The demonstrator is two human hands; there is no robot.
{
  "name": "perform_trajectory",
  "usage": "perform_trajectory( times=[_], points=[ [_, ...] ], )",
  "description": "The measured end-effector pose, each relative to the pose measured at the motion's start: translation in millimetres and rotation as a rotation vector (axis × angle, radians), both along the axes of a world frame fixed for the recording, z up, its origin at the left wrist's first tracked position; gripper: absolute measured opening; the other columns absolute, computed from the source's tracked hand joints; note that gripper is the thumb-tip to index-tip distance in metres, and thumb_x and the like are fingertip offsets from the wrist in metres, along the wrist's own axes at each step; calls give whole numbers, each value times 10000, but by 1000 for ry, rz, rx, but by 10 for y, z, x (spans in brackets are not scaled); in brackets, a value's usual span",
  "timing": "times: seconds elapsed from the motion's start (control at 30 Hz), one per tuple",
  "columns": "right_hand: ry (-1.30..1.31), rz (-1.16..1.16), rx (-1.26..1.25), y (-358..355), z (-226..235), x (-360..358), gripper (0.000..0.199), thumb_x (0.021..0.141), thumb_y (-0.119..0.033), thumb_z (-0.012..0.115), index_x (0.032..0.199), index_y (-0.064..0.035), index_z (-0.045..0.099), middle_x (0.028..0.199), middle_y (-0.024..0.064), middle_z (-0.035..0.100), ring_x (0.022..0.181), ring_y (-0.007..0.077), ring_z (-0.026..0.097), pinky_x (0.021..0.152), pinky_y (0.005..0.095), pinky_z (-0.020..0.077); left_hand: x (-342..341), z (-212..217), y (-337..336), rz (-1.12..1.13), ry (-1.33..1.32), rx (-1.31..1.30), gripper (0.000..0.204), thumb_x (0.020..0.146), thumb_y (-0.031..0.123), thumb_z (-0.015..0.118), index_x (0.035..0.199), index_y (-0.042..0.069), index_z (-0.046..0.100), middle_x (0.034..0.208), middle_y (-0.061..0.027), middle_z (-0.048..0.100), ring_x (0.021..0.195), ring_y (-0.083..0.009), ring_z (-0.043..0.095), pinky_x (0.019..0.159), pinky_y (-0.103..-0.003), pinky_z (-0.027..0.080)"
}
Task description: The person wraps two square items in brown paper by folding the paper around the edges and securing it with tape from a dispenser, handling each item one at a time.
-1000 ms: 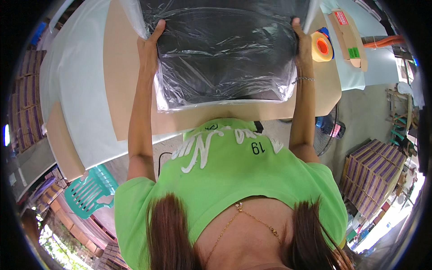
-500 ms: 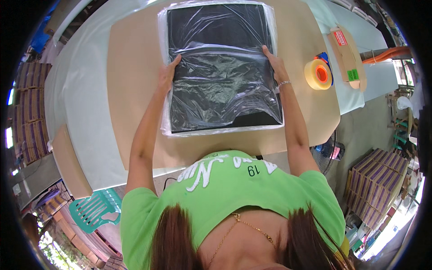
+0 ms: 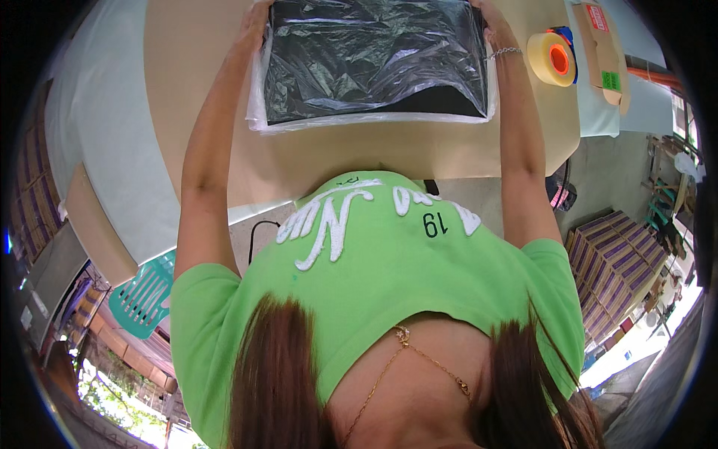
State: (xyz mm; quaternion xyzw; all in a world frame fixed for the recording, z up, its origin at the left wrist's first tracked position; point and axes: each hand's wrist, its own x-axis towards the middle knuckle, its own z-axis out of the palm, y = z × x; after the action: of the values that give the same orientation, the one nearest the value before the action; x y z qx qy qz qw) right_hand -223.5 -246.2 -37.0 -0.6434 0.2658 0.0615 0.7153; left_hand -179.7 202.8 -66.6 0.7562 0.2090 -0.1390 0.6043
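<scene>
A flat black rectangular panel (image 3: 374, 63) in a loose, wrinkled clear plastic wrap lies before me, its far end cut off by the upper edge of the picture. My left hand (image 3: 258, 24) grips its left side, partly out of the picture at the top. On the opposite side my right hand (image 3: 490, 22) holds the right edge; its wrist wears a bracelet. The fingers under the panel are hidden. White padding or wrap shows along the panel's near and side edges.
Beneath the panel is a brown cardboard sheet (image 3: 194, 112) on a pale covered table (image 3: 120, 172). To the right are a tape roll (image 3: 552, 60) on a blue dispenser and a flattened carton (image 3: 602, 56). A green plastic chair (image 3: 146, 295) stands left, striped stacked boxes (image 3: 617, 269) right.
My view has tilted toward my body, so the panel and both hands sit higher in the picture. Both hands remain on the panel's sides, farther up along it.
</scene>
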Motion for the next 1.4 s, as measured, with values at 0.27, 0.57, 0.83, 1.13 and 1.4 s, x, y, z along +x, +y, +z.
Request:
perform_trajectory(
  times=[0.27, 0.57, 0.83, 1.13, 1.4],
  points=[
    [-48, -17, -32, 38, 12, -22, 576, 817, -408, 765, 1127, 64, 650, 1015, 113, 699, 875, 219, 665, 786, 328, 528, -45, 15, 65, 27, 4, 7, 922, 728, 639, 704, 1276, -88, 559, 1226, -196, 616, 1170, -298, 559, 1016, -369, 388],
    [-79, -12, -48, 98, -9, -104, 573, 809, -403, 772, 1115, 67, 653, 1005, 114, 700, 864, 218, 665, 769, 331, 529, -83, -22, 132, 58, 4, 3, 924, 730, 640, 702, 1278, -90, 555, 1235, -203, 609, 1181, -304, 550, 1023, -377, 384],
    [-112, -24, -63, 224, 21, -109, 570, 801, -398, 779, 1104, 70, 656, 996, 114, 700, 853, 216, 666, 753, 332, 529, -101, 51, 155, 67, -2, -10, 926, 732, 641, 700, 1281, -91, 552, 1243, -208, 602, 1191, -309, 542, 1029, -383, 380],
    [-153, -37, -88, 302, 63, -125, 567, 792, -392, 786, 1091, 73, 660, 985, 115, 700, 842, 214, 666, 736, 334, 530, -136, 189, 58, 66, -22, -30, 928, 734, 642, 698, 1283, -92, 548, 1252, -215, 595, 1202, -314, 532, 1036, -390, 376],
    [-196, -40, -127, 287, 128, -93, 565, 785, -387, 793, 1080, 76, 663, 976, 115, 701, 832, 213, 667, 720, 336, 531, -117, 254, -21, 82, -24, -14, 930, 736, 642, 696, 1285, -93, 545, 1260, -221, 588, 1212, -319, 524, 1042, -397, 372]
  ],
)
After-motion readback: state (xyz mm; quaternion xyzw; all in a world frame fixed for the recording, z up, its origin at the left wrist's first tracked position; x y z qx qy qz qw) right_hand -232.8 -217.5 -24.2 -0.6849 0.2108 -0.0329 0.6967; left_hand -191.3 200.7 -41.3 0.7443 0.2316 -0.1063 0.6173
